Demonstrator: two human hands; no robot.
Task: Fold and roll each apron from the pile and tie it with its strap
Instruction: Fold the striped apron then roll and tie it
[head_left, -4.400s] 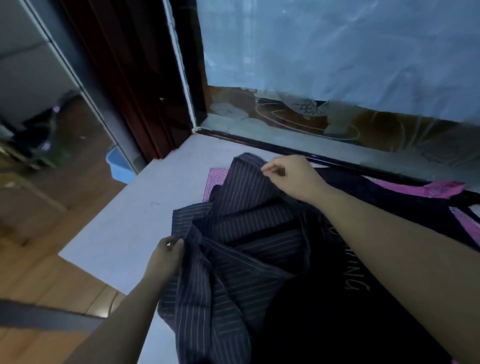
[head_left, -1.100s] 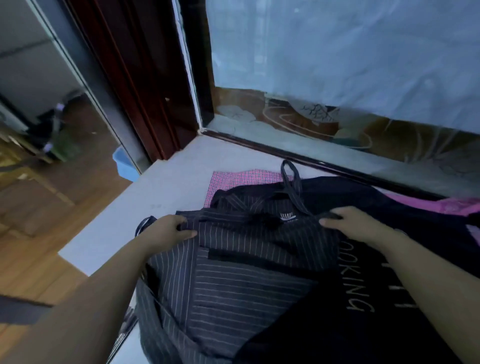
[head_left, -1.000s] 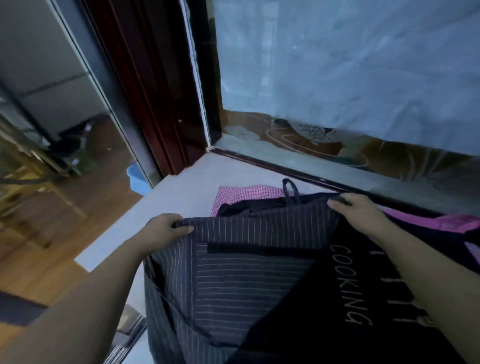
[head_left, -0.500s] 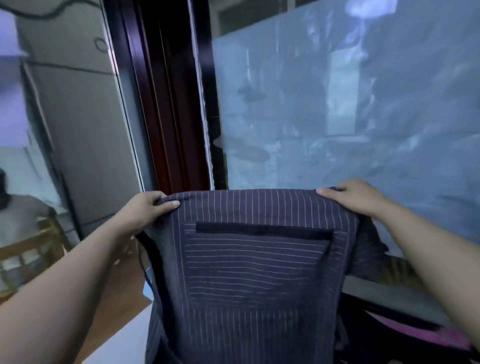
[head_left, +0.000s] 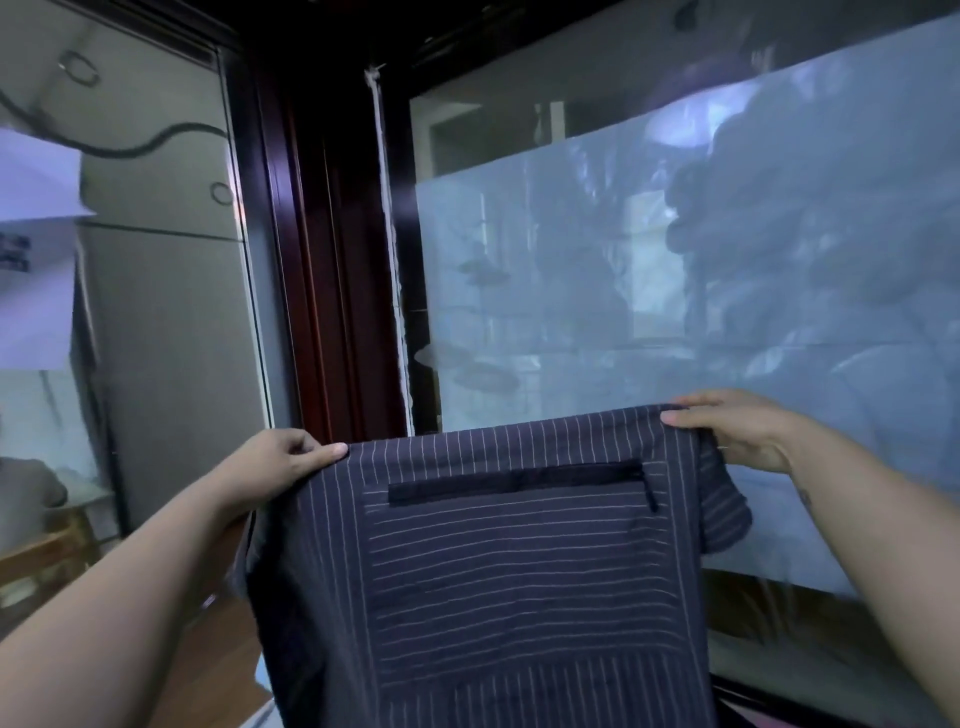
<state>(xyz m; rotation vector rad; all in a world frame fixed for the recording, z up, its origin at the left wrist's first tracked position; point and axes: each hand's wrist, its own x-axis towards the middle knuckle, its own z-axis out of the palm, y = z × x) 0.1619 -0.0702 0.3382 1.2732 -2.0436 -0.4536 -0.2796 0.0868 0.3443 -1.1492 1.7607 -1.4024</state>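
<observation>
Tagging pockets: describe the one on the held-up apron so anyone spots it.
Before the frosted window, left hand and right hand hold a striped apron by its top edge. The pocket lies just below: black band at its mouth, horizontal stripes where surrounding cloth has vertical ones.

Below the left grip (head_left: 275, 462) and right grip (head_left: 743, 431), the striped apron (head_left: 519, 571) runs off the bottom edge, its hem unseen. Each grip's fingers behind the cloth's top edge are hidden.

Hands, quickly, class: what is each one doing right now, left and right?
Left hand: closed, pinching the striped apron at its top left corner.
Right hand: closed, gripping the same apron at its top right corner.
</observation>
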